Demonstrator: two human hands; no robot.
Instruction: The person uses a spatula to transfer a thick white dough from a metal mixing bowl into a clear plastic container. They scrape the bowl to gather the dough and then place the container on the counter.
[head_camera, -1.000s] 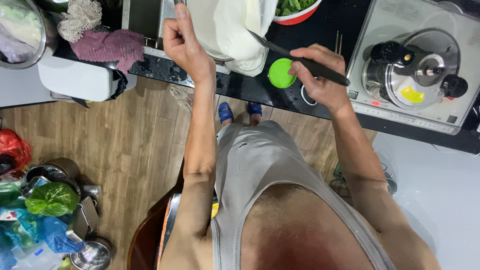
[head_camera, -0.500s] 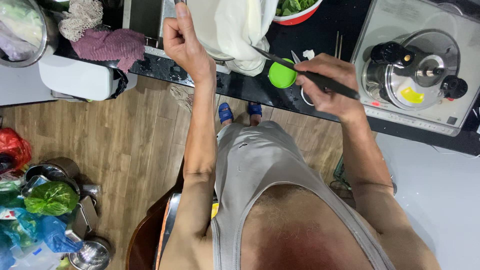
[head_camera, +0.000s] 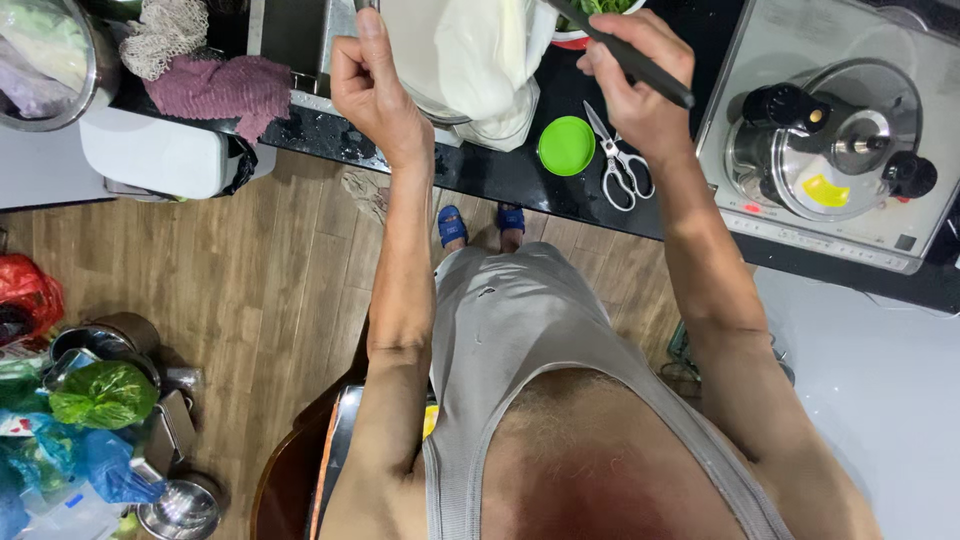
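Since 1 s ago, right hand (head_camera: 640, 85) has lifted its black-handled utensil (head_camera: 625, 55) off green lid (head_camera: 566, 146), now below it beside scissors (head_camera: 620, 165). Head view: fingers clench the slim, dark handle; left hand (head_camera: 372, 90) pinches the rim of a cloth-draped bowl (head_camera: 450, 60), steadying it, apparently mid-preparation.

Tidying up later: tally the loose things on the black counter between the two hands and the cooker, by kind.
Green round lid: 1
Scissors: 1
Pale bag over a bowl: 1
Red-rimmed bowl of greens: 1
Total: 4
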